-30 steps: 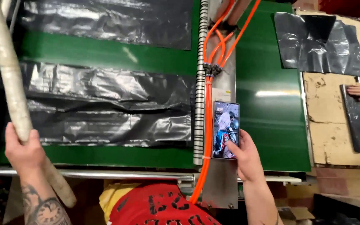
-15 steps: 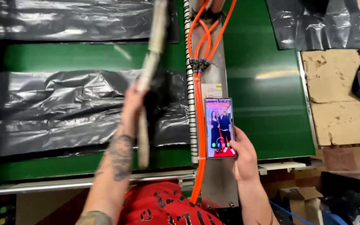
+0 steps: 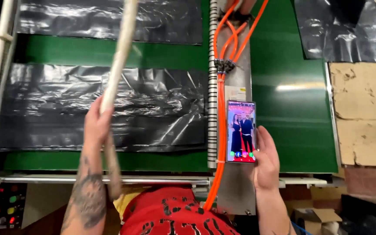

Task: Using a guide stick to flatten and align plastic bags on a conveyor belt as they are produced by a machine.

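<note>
My left hand (image 3: 95, 126) grips a long pale wooden stick (image 3: 119, 61) that rises over a crumpled black plastic bag (image 3: 153, 113) lying on the green conveyor belt (image 3: 288, 78). The stick's lower end hangs below my fist toward my red shirt (image 3: 175, 215). My right hand (image 3: 265, 159) holds a smartphone (image 3: 241, 131) with a lit screen, resting it against the grey metal divider (image 3: 236, 191) between the two belts.
Another black bag (image 3: 109, 19) lies farther up the left belt, and one more (image 3: 344, 30) at the top right. Orange hoses (image 3: 219, 109) run down the divider. A worn cardboard-topped table (image 3: 362, 122) stands on the right. A control panel with lights (image 3: 3, 209) sits at the lower left.
My left hand has carried the stick from the far left over the bag to the middle of the left belt. The phone hand has hardly moved.
</note>
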